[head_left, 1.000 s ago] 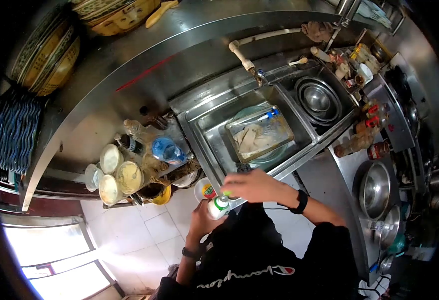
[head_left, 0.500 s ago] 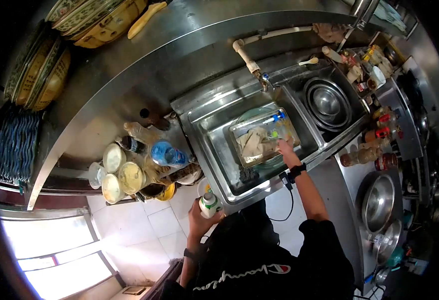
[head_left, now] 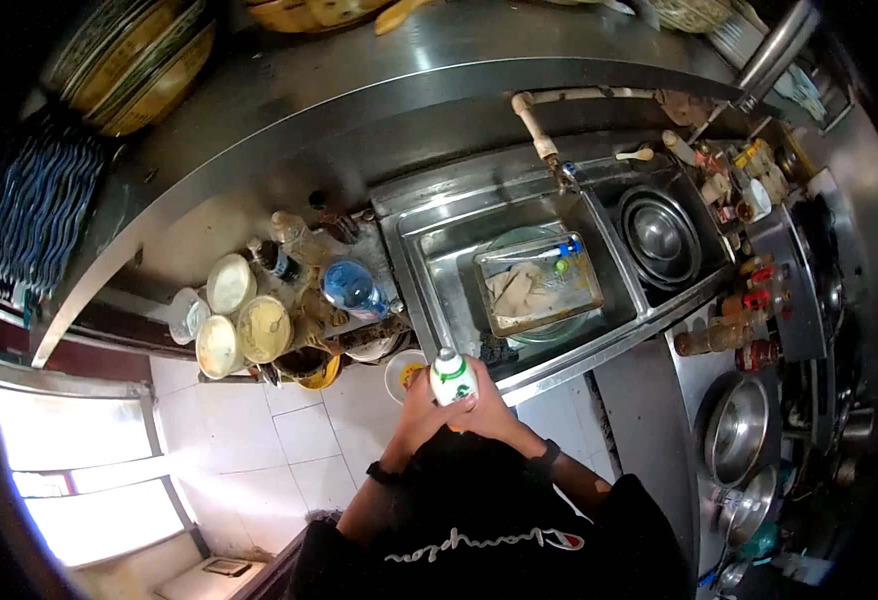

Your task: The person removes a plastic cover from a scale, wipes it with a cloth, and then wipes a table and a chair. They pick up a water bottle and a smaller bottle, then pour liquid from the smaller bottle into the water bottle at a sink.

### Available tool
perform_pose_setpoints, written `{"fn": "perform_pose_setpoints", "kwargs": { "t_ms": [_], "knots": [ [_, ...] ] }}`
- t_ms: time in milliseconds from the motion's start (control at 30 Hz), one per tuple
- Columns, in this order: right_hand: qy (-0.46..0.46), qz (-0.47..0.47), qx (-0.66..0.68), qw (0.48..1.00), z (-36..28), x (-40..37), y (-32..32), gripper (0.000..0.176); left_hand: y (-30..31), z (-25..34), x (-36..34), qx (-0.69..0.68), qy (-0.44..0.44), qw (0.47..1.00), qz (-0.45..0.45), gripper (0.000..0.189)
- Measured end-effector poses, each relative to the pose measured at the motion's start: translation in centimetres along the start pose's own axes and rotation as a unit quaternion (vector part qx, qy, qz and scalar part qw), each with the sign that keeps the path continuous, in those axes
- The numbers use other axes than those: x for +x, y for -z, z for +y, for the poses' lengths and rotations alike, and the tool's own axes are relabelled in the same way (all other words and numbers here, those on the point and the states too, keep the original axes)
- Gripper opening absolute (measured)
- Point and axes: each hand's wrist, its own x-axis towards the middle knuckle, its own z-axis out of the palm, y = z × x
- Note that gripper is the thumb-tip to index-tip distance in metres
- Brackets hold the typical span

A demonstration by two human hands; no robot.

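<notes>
Both hands (head_left: 487,417) back on bottle (head_left: 452,378), beside sink (head_left: 447,285)

Head-worn fisheye camera looks steeply down, close over the sink (head_left: 444,285).

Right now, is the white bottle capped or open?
Open, apparently: the white bottle, gripped by left hand and right hand, shows a bare neck; a green piece, likely its cap, lies in the tray.

One left hand (head_left: 419,412), one right hand (head_left: 491,412), one white bottle (head_left: 453,378), one tray (head_left: 544,322), one sink (head_left: 434,270), three pale-lidded tubs (head_left: 231,283), one blue bottle (head_left: 352,288) and one tap (head_left: 562,172) are here.
</notes>
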Motion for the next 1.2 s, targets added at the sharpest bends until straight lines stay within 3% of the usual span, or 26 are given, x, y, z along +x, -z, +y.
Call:
{"fn": "perform_pose_setpoints", "kwargs": {
  "t_ms": [133, 233, 300, 367, 467, 600, 700, 767, 833, 867, 967, 1000, 1200],
  "knots": [
    [0.032, 0.044, -0.074, 0.996, -0.7, 1.0, -0.3, 0.085, 1.9, -3.3, 2.4, 0.054, -0.088, 0.994, -0.04, 0.072],
    [0.037, 0.057, -0.113, 0.991, -1.3, 0.8, 0.1, 0.089, 4.8, -2.5, 4.2, -0.114, -0.122, 0.985, 0.033, 0.074],
    [0.011, 0.053, -0.089, 0.995, -1.6, 0.8, 0.3, 0.09, 7.0, -3.1, 6.2, 0.109, -0.159, 0.943, 0.272, 0.077],
    [-0.007, 0.046, -0.086, 0.995, -2.6, 0.9, 0.7, 0.09, 9.4, -3.5, 8.5, 0.236, -0.18, 0.859, 0.417, 0.084],
    [-0.005, 0.012, -0.126, 0.992, -3.0, 2.1, 1.0, 0.091, 12.8, -3.4, 11.4, 0.295, -0.214, 0.824, 0.435, 0.088],
    [0.009, -0.039, -0.151, 0.988, -4.1, 5.8, 1.1, 0.089, 15.7, -2.7, 14.5, 0.38, -0.208, 0.829, 0.353, 0.084],
    [0.024, -0.052, -0.152, 0.987, -4.3, 8.7, 1.0, 0.088, 15.6, -3.0, 16.0, 0.341, -0.138, 0.857, 0.361, 0.083],
    [0.073, -0.06, -0.202, 0.975, -4.7, 10.1, 1.1, 0.087, 15.3, -3.2, 16.8, 0.305, -0.155, 0.862, 0.373, 0.087],
    [0.062, -0.059, -0.192, 0.978, -6.2, 10.1, 0.8, 0.086, 14.5, -3.6, 16.2, 0.21, -0.183, 0.878, 0.388, 0.091],
    [0.056, -0.059, -0.187, 0.979, -6.7, 10.2, 0.7, 0.086, 14.4, -4.4, 16.2, 0.189, -0.211, 0.87, 0.404, 0.106],
    [0.102, -0.061, -0.207, 0.971, -5.9, 10.0, 1.1, 0.086, 13.8, -5.5, 14.5, 0.199, -0.194, 0.869, 0.409, 0.12],
    [0.093, -0.065, -0.217, 0.969, -6.4, 9.7, 1.1, 0.087, 13.3, -5.8, 13.9, 0.26, -0.113, 0.876, 0.39, 0.129],
    [0.044, -0.068, -0.196, 0.977, -5.9, 7.9, 1.7, 0.088, 13.0, -9.1, 15.0, 0.218, -0.146, 0.878, 0.399, 0.137]
  ]
}}
